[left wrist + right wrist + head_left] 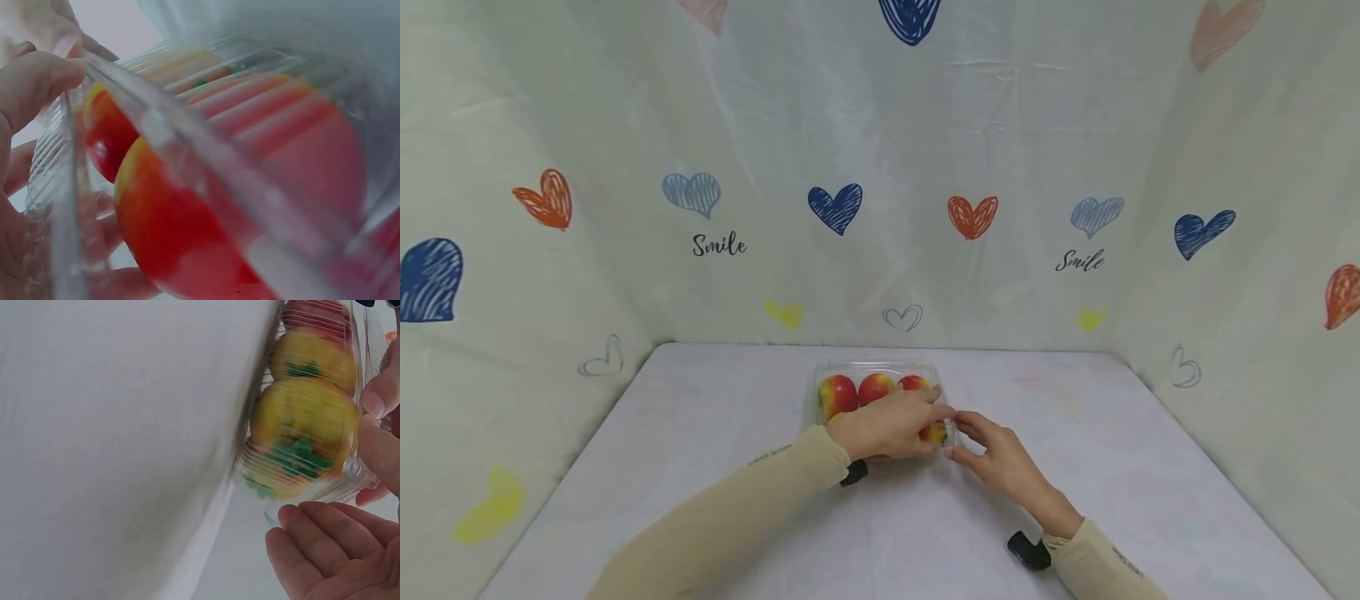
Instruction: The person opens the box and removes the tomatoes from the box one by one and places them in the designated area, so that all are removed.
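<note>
A clear ribbed plastic fruit box (pixel 808 408) holds several red-and-yellow fruits (pixel 838 395), some with green leaf shapes (pixel 300 453). My left hand (pixel 887 421) reaches across its top to the right side. In the left wrist view, the left thumb (pixel 37 81) lies at the clear lid's edge, with other fingers (pixel 128 282) visible through the plastic; two rims spread apart there. At the box's right near corner is my right hand (pixel 1003 467). Its thumb is up at the rim beside the left thumb, while its straight fingers (pixel 331 540) lie just beyond the box's end.
A white-covered table (pixel 737 533) bears the box toward its back edge. Pale cloth walls (pixel 895 125) printed with hearts and the word "Smile" stand behind and on both sides. Black wrist devices (pixel 1028 552) sit at both sleeve cuffs.
</note>
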The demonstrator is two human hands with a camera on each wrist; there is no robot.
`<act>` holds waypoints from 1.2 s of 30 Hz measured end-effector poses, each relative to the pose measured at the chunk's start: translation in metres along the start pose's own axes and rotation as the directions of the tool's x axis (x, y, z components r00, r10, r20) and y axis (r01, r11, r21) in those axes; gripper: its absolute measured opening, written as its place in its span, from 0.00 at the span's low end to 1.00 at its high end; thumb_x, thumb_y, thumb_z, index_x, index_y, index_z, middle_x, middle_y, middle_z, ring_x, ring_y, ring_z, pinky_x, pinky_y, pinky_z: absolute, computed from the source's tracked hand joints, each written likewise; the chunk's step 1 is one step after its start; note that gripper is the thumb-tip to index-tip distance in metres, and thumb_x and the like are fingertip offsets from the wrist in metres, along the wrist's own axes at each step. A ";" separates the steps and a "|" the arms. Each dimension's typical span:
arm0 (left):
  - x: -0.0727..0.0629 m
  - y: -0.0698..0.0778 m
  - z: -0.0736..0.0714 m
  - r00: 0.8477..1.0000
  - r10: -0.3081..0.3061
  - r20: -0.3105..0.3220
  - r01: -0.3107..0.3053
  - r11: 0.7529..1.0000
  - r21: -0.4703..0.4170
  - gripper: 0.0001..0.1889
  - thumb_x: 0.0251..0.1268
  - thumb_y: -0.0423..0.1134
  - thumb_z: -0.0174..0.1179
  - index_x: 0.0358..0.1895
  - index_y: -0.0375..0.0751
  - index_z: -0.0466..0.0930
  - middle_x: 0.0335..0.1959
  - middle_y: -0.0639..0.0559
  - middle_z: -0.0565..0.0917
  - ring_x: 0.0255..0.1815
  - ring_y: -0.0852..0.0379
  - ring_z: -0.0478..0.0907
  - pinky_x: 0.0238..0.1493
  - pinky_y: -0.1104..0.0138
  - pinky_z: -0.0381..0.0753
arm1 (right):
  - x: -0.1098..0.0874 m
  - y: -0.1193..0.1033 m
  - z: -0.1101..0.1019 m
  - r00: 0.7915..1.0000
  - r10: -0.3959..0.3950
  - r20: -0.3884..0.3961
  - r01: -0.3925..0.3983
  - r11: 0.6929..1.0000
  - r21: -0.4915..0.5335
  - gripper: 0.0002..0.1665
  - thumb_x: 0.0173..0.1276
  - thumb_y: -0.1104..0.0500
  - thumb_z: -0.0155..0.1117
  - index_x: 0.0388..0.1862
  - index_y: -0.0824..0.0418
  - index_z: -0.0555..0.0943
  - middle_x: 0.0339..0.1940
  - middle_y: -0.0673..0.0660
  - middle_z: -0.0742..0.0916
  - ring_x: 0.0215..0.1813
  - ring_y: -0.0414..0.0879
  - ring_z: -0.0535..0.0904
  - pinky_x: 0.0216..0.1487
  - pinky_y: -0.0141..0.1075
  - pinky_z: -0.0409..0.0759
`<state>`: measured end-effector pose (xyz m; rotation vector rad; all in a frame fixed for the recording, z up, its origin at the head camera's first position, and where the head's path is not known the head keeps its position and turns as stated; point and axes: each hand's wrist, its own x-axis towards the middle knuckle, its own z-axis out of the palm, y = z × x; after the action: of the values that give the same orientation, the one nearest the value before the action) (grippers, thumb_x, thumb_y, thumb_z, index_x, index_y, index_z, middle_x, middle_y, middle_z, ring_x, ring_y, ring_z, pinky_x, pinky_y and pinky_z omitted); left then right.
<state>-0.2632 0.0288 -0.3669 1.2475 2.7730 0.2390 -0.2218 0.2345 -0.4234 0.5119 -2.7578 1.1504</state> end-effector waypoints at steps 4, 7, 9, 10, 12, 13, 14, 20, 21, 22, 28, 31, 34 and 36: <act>0.001 -0.001 0.001 0.999 0.033 -0.010 -0.033 0.998 0.051 0.31 0.60 0.52 0.64 0.68 0.60 0.68 0.71 0.47 0.64 0.65 0.51 0.69 0.58 0.56 0.77 | 0.000 -0.001 -0.001 1.000 -0.009 -0.003 0.009 1.000 0.002 0.36 0.60 0.47 0.70 0.64 0.58 0.72 0.57 0.59 0.82 0.59 0.54 0.78 0.59 0.50 0.75; 0.002 -0.002 0.003 0.998 0.066 -0.020 -0.064 0.994 0.092 0.30 0.61 0.50 0.64 0.68 0.58 0.69 0.70 0.46 0.67 0.62 0.52 0.73 0.58 0.58 0.77 | -0.001 -0.002 -0.001 1.000 -0.007 -0.003 0.007 1.000 0.008 0.36 0.59 0.49 0.71 0.63 0.59 0.73 0.57 0.59 0.82 0.59 0.54 0.78 0.59 0.49 0.75; 0.003 -0.002 0.003 0.996 0.084 -0.029 -0.080 0.991 0.108 0.29 0.61 0.48 0.64 0.67 0.56 0.70 0.68 0.46 0.68 0.59 0.53 0.75 0.57 0.60 0.78 | -0.001 -0.003 -0.001 1.000 -0.004 -0.004 0.004 1.000 0.014 0.36 0.58 0.49 0.71 0.63 0.61 0.73 0.56 0.59 0.83 0.59 0.54 0.78 0.58 0.49 0.76; 0.004 -0.002 0.003 0.995 0.089 -0.034 -0.085 0.990 0.113 0.28 0.61 0.47 0.63 0.66 0.55 0.71 0.68 0.46 0.69 0.58 0.54 0.76 0.57 0.60 0.78 | -0.001 -0.003 -0.001 1.000 0.000 -0.005 0.001 1.000 0.019 0.36 0.58 0.50 0.72 0.64 0.61 0.73 0.56 0.59 0.83 0.59 0.54 0.78 0.58 0.48 0.76; 0.004 -0.001 0.003 0.994 0.097 -0.044 -0.091 0.988 0.121 0.26 0.61 0.46 0.63 0.64 0.53 0.72 0.67 0.46 0.70 0.57 0.54 0.77 0.58 0.59 0.77 | -0.001 -0.003 -0.001 1.000 0.013 -0.006 -0.013 0.999 0.037 0.37 0.58 0.50 0.72 0.64 0.63 0.73 0.56 0.60 0.83 0.59 0.53 0.78 0.57 0.46 0.77; 0.004 -0.001 0.003 0.994 0.099 -0.046 -0.093 0.988 0.124 0.25 0.61 0.46 0.63 0.63 0.52 0.73 0.66 0.46 0.71 0.57 0.55 0.77 0.59 0.59 0.76 | -0.001 -0.003 -0.001 1.000 0.024 -0.006 -0.024 0.999 0.048 0.37 0.58 0.50 0.72 0.64 0.63 0.73 0.57 0.60 0.82 0.58 0.53 0.78 0.56 0.45 0.78; 0.004 -0.001 0.003 0.994 0.098 -0.048 -0.091 0.988 0.123 0.25 0.61 0.46 0.63 0.63 0.52 0.73 0.66 0.46 0.71 0.57 0.55 0.77 0.60 0.58 0.76 | -0.001 -0.003 -0.001 0.999 0.035 -0.005 -0.035 0.998 0.061 0.38 0.57 0.50 0.72 0.64 0.64 0.73 0.57 0.60 0.82 0.58 0.53 0.78 0.56 0.44 0.78; 0.005 0.002 0.003 0.996 0.074 -0.042 -0.069 0.993 0.100 0.23 0.61 0.45 0.64 0.60 0.51 0.75 0.66 0.46 0.72 0.57 0.53 0.77 0.59 0.58 0.77 | -0.001 -0.001 -0.001 0.998 0.062 -0.006 -0.061 0.994 0.096 0.36 0.58 0.53 0.73 0.63 0.64 0.74 0.57 0.60 0.82 0.58 0.52 0.79 0.55 0.42 0.79; 0.005 0.002 0.002 0.997 0.072 -0.042 -0.067 0.993 0.096 0.22 0.61 0.45 0.64 0.60 0.51 0.75 0.66 0.47 0.72 0.57 0.53 0.77 0.58 0.58 0.77 | -0.001 -0.001 -0.001 0.998 0.061 -0.008 -0.060 0.994 0.094 0.35 0.58 0.53 0.73 0.63 0.63 0.74 0.56 0.60 0.82 0.58 0.52 0.79 0.55 0.42 0.79; 0.005 0.002 0.002 0.997 0.071 -0.041 -0.067 0.993 0.095 0.22 0.61 0.45 0.64 0.59 0.51 0.75 0.66 0.47 0.71 0.57 0.53 0.77 0.58 0.58 0.77 | -0.001 -0.001 -0.001 0.998 0.060 -0.012 -0.059 0.994 0.093 0.35 0.58 0.54 0.73 0.63 0.63 0.75 0.56 0.60 0.83 0.57 0.51 0.79 0.55 0.42 0.79; 0.004 0.002 0.001 0.997 0.070 -0.040 -0.066 0.994 0.092 0.22 0.61 0.45 0.64 0.60 0.51 0.75 0.66 0.46 0.71 0.54 0.55 0.78 0.56 0.62 0.78 | -0.002 -0.003 -0.001 0.998 0.039 -0.046 -0.036 0.997 0.073 0.33 0.57 0.57 0.73 0.61 0.62 0.76 0.52 0.57 0.85 0.55 0.50 0.81 0.54 0.44 0.79; 0.005 0.002 0.000 0.996 0.077 -0.039 -0.073 0.993 0.092 0.22 0.62 0.43 0.63 0.59 0.50 0.75 0.66 0.46 0.72 0.48 0.57 0.81 0.52 0.67 0.80 | -0.003 -0.003 -0.001 0.997 0.021 -0.068 -0.017 0.999 0.049 0.32 0.56 0.57 0.74 0.60 0.61 0.77 0.50 0.56 0.86 0.54 0.50 0.81 0.54 0.45 0.79; 0.006 0.002 -0.001 0.996 0.086 -0.039 -0.081 0.991 0.105 0.21 0.62 0.43 0.63 0.59 0.49 0.75 0.65 0.45 0.72 0.45 0.57 0.81 0.51 0.67 0.80 | -0.004 -0.003 -0.002 0.997 0.014 -0.081 -0.011 0.999 0.042 0.31 0.56 0.58 0.74 0.59 0.61 0.78 0.50 0.55 0.86 0.54 0.50 0.82 0.54 0.46 0.79; 0.006 0.003 -0.001 0.996 0.082 -0.040 -0.077 0.990 0.122 0.22 0.62 0.44 0.63 0.60 0.49 0.75 0.66 0.45 0.72 0.49 0.56 0.81 0.55 0.64 0.79 | -0.003 -0.003 -0.001 0.996 0.026 -0.090 -0.021 0.998 0.056 0.29 0.56 0.58 0.74 0.58 0.60 0.78 0.50 0.55 0.86 0.54 0.50 0.82 0.54 0.46 0.80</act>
<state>-0.2654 0.0351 -0.3657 1.3988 2.8166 0.1084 -0.2177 0.2342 -0.4210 0.4232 -2.6693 1.2256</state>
